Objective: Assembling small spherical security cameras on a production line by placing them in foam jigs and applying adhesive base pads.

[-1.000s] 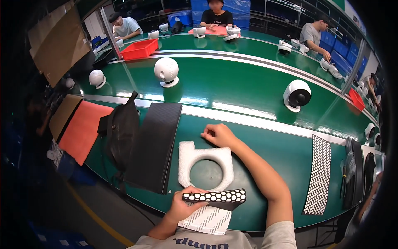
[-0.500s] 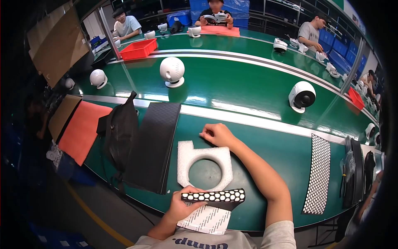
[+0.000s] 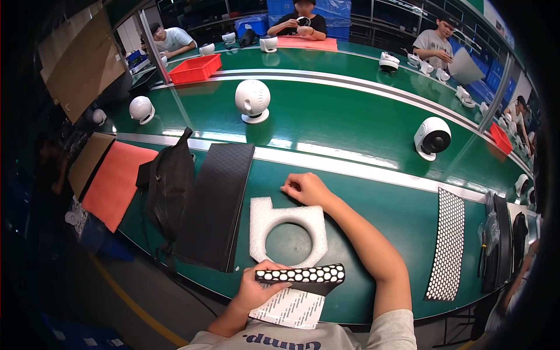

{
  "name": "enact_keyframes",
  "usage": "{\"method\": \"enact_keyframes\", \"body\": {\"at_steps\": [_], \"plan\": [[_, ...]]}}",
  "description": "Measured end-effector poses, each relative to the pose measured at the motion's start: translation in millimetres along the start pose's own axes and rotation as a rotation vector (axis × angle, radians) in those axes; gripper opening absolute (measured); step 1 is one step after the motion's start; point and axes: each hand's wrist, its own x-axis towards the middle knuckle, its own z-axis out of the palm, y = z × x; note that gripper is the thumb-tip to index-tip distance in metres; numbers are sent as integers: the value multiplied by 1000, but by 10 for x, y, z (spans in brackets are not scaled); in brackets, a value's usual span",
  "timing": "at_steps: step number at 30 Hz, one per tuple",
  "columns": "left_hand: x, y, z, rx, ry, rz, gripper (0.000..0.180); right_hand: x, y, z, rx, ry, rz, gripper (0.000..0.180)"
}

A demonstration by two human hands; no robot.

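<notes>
My left hand (image 3: 256, 291) is closed on a bent black sheet of white round pads (image 3: 300, 274), close to my body. The sheet's pale printed backing (image 3: 290, 309) hangs below it. Right behind the sheet, a white foam block (image 3: 261, 233) with a big round hole lies on the green bench; the sheet covers part of its near edge. My right hand (image 3: 307, 189) rests on the bench beyond the foam, fingers curled in, with nothing visible in them. My right forearm passes along the foam's right side.
Left of the foam lie dark padded sheets (image 3: 216, 204), a black bag (image 3: 170, 192) and orange sheets (image 3: 119, 181). Another dotted sheet (image 3: 446, 245) is on the right. White round-headed devices (image 3: 252, 100) stand on the green conveyor (image 3: 344, 122) ahead. Co-workers sit across, near a red tray (image 3: 195, 69).
The devices on the near conveyor have shifted right, and those on the far lane slightly left. A co-worker at the right now has a pale panel. My hands stay put.
</notes>
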Motion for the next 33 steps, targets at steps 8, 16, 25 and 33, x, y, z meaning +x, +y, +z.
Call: {"method": "enact_keyframes", "body": {"at_steps": [8, 16, 25, 33], "plan": [[9, -42, 16, -1, 11, -5, 21, 3, 74, 21, 0, 9, -15, 21], [21, -53, 23, 12, 2, 20, 21, 3, 45, 3, -5, -3, -6, 21], [30, -60, 27, 32, 4, 15, 22, 6, 81, 9, -3, -4, -13, 21], [29, -65, 35, 27, 15, 2, 20, 3, 80, 1, 5, -11, -8, 20]]}}
